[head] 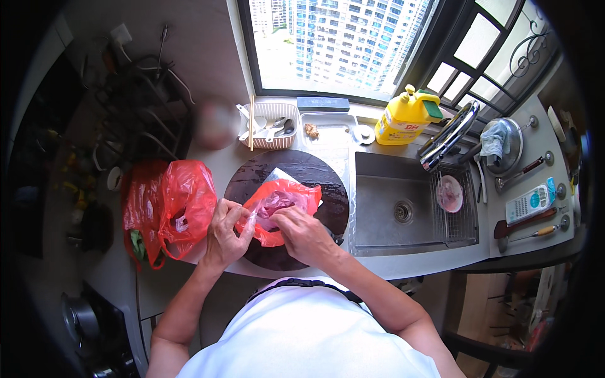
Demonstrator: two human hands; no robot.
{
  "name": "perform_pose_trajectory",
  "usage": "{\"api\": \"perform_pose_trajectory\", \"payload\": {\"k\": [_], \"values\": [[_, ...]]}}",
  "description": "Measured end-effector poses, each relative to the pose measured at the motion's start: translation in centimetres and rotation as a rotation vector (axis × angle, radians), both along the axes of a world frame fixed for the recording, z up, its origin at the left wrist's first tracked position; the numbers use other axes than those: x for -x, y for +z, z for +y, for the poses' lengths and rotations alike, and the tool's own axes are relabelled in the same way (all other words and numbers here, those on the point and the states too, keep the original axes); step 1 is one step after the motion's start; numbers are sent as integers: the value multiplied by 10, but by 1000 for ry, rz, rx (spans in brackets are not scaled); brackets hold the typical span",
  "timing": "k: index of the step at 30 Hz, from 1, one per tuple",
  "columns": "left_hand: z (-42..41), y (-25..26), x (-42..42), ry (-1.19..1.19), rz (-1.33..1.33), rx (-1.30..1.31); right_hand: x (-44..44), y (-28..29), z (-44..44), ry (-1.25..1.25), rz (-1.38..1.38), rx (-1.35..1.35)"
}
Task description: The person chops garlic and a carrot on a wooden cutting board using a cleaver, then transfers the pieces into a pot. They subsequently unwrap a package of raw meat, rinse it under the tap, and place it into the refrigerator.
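Observation:
An opened red plastic bag (307,194) lies on the round dark cutting board (246,177). Inside it is a thinner, pinkish translucent bag (279,202), whose contents I cannot make out. My left hand (227,232) pinches the bag's left edge between thumb and fingers. At the opposite side of the opening, my right hand (305,236) grips the plastic with bent fingers. From beneath the bag juts a flat, pale blade-like piece (281,174), mostly covered. A dark handle end (337,239) shows beside my right wrist.
Two more red bags (189,203) stand left, one with green leaves showing. Behind the board are a striped utensil basket (269,125) and a shallow tray (328,125). The sink (378,208) lies right, with a yellow detergent jug (401,120), faucet (449,137) and wire rack (456,222).

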State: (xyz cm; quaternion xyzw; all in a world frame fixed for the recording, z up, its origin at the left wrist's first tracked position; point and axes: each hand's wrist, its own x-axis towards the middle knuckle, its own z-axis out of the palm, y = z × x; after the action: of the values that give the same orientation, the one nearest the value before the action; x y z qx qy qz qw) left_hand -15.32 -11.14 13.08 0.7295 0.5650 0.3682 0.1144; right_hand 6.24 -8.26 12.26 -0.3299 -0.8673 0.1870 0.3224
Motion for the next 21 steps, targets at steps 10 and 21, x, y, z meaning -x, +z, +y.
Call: {"api": "perform_pose_trajectory", "payload": {"k": [10,21], "values": [[-14,-8,-8,29,8,-71,-2,-28,23,-107,-362,378],[-9,-16,-4,207,76,104,-4,-31,28,-160,-253,310]]}}
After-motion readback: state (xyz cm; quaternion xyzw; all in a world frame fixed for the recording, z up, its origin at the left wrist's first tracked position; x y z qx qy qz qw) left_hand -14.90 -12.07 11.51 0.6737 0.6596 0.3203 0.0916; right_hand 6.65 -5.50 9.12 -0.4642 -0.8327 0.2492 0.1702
